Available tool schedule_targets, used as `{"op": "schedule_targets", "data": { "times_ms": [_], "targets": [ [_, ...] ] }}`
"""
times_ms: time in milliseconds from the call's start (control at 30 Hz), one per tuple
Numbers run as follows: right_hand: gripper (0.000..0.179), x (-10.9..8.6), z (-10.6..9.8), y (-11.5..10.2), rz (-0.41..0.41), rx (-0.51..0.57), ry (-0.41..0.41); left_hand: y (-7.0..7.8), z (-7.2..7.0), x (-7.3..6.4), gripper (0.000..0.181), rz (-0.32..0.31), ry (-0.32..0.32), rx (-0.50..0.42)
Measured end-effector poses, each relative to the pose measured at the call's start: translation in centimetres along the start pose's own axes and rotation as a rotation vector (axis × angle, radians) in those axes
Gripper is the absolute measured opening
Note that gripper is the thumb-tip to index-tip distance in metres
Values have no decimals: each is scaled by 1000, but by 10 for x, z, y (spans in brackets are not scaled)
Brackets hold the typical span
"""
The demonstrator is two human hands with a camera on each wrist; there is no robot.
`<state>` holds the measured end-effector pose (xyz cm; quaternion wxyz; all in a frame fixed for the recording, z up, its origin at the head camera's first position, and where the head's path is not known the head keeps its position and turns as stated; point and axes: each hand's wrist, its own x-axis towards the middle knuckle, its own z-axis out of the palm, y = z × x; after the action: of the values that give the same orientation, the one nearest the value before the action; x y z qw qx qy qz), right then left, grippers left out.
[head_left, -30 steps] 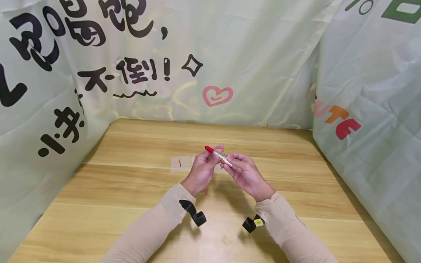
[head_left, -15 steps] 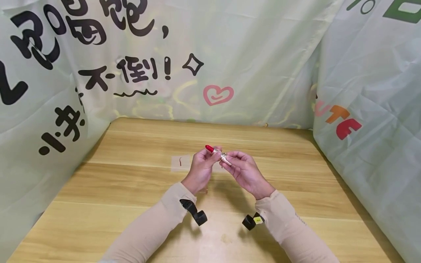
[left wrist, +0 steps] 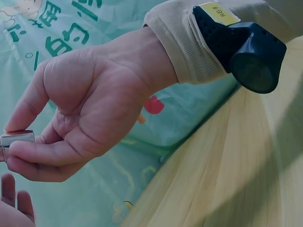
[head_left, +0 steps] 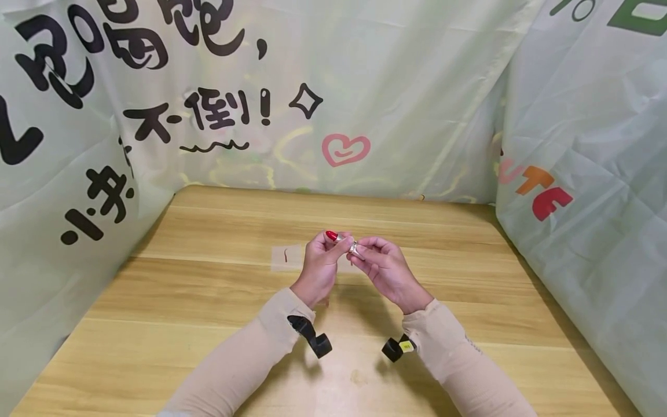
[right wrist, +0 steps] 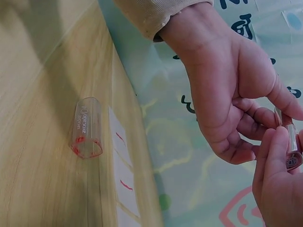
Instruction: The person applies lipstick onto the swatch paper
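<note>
Both hands hold one lipstick point(head_left: 332, 236) above the table, its red tip pointing up and left in the head view. My left hand point(head_left: 320, 266) grips its silver upper part between thumb and fingers. With thumb and fingertips my right hand point(head_left: 388, 272) pinches the base of the silver tube. In the left wrist view the tube's end point(left wrist: 20, 138) shows between the right hand's thumb and fingers. The round label on the base point(right wrist: 293, 161) faces the right wrist camera. Fingers cover much of the tube.
On the wooden table point(head_left: 208, 347) a white paper strip point(head_left: 278, 263) bears short red strokes, partly behind the hands. A clear printed lipstick cap point(right wrist: 86, 127) lies near it. Printed cloth point(head_left: 417, 116) walls the back and both sides.
The right hand has shifted slightly left toward the left hand, its fingers turning about the tube's base. Less silver tube shows between the hands, and the red tip stands out a little less.
</note>
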<state>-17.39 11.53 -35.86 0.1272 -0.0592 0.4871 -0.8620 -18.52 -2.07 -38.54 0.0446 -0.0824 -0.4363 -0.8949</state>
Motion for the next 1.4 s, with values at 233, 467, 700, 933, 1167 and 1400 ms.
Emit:
{"op": "schedule_targets", "data": {
  "times_ms": [233,467,700,933,1167,1400],
  "targets": [
    [25,0,-1,0,-24,-3,-11,1,3,0,29,4,46,-1],
    [27,-1,2,-2,-23,16,-29,3,-1,2,39,12,-14,-36],
    [27,-3,2,-7,-13,57,-52,3,-17,5,67,-38,-247,73],
    [28,-3,0,-9,30,73,-94,3,-22,3,76,-52,-326,31],
    [28,-2,0,-8,26,80,-81,0,-17,2,32,-49,-249,-59],
    [28,-2,1,-7,10,50,-63,0,-12,3,20,-6,-167,-62]
  ]
}}
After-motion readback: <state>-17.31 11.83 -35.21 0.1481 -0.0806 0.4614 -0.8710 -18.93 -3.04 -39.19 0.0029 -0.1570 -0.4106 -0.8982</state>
